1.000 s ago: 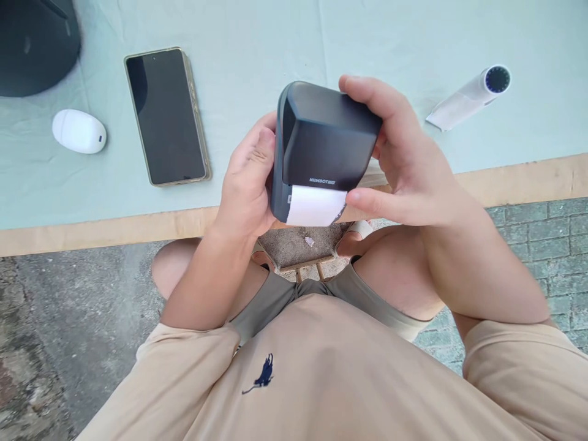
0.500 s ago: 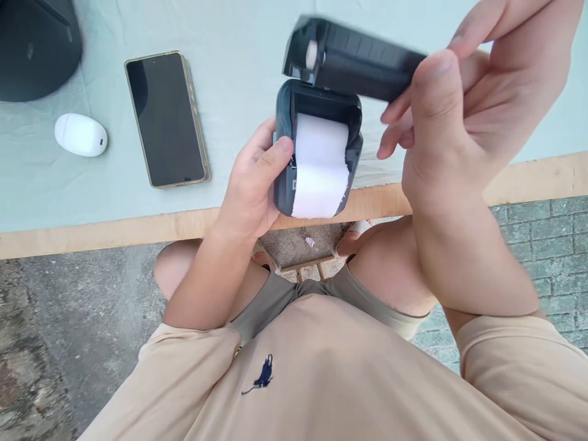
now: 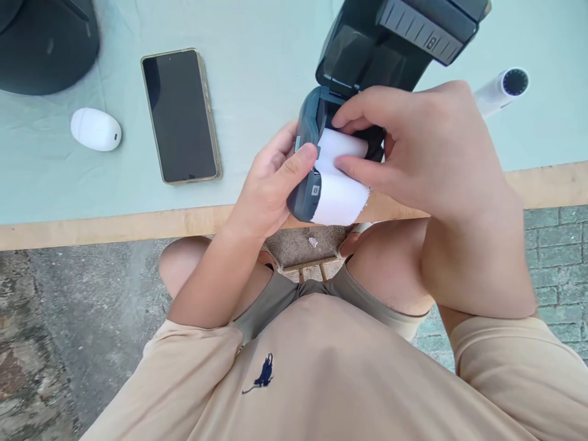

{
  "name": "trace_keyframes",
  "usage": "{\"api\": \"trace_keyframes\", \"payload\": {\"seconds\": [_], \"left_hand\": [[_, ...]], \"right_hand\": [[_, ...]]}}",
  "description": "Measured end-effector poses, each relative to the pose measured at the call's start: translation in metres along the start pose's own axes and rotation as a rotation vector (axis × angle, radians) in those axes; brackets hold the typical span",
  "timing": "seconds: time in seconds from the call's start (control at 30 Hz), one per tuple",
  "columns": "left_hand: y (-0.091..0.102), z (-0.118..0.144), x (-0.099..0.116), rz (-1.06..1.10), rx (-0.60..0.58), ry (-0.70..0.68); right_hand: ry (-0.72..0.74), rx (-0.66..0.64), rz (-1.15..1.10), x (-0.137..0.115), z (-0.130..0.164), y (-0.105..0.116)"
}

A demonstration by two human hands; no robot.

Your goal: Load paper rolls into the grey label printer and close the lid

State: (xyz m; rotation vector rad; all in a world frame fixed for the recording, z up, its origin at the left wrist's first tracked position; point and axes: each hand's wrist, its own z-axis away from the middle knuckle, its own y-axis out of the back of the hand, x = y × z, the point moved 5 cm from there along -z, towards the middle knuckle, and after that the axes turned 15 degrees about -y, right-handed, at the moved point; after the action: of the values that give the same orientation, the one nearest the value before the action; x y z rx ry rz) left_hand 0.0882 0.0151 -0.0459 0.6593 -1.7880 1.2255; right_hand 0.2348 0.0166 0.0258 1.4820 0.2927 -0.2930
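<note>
printer open, fingers on the paper roll

printer [image 3: 307, 196] held above the table edge [image 3: 114, 223], over the person's lap. left hand [image 3: 271, 190] wraps its side, thumb pressed on the front corner. lid [image 3: 390, 46] swung up and back, standing wide. right hand [image 3: 432, 153] reaches in from the right; thumb and forefinger pinch the white paper roll [image 3: 337, 184], which sits in the open bay with its loose end draped over the front lip.

step in hand looks like seating or lifting the roll. next move likely calls for a steady grip on the body and a straight pull or push, keeping the paper end square.

phone [image 3: 180, 116], white case [image 3: 95, 129] and white tube [image 3: 498, 92] lie on the cloth. lid top cut off by the frame; bay interior hidden behind fingers; dark object at top left unclear.
</note>
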Motion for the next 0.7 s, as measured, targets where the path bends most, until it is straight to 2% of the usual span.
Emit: {"api": "trace_keyframes", "payload": {"seconds": [0.1,0.2,0.3,0.37,0.43,0.5,0.57,0.7], "left_hand": [[0.0,0.0,-0.002,0.029,-0.01,-0.032],[0.002,-0.001,-0.001,0.08,0.046,-0.048],[0.004,-0.001,0.003,0.057,0.116,-0.061],[0.003,-0.003,0.005,0.013,0.123,-0.063],[0.001,-0.004,0.006,-0.015,0.116,-0.046],[0.0,-0.005,0.006,-0.03,0.114,-0.037],[-0.001,-0.006,0.006,-0.041,0.109,-0.037],[0.0,-0.005,0.004,-0.039,0.103,-0.057]], "right_hand": [[0.069,0.048,-0.187,0.002,0.008,0.01],[0.103,0.069,-0.557,0.013,0.014,0.02],[0.019,0.122,-0.938,0.033,0.013,0.028],[-0.112,0.073,-1.062,0.047,0.009,0.022],[-0.262,0.005,-1.127,0.06,0.006,0.009],[-0.319,0.049,-1.166,0.071,0.007,0.0],[-0.281,0.087,-1.102,0.074,0.011,-0.006],[-0.129,0.177,-0.718,0.07,0.02,-0.007]]}}
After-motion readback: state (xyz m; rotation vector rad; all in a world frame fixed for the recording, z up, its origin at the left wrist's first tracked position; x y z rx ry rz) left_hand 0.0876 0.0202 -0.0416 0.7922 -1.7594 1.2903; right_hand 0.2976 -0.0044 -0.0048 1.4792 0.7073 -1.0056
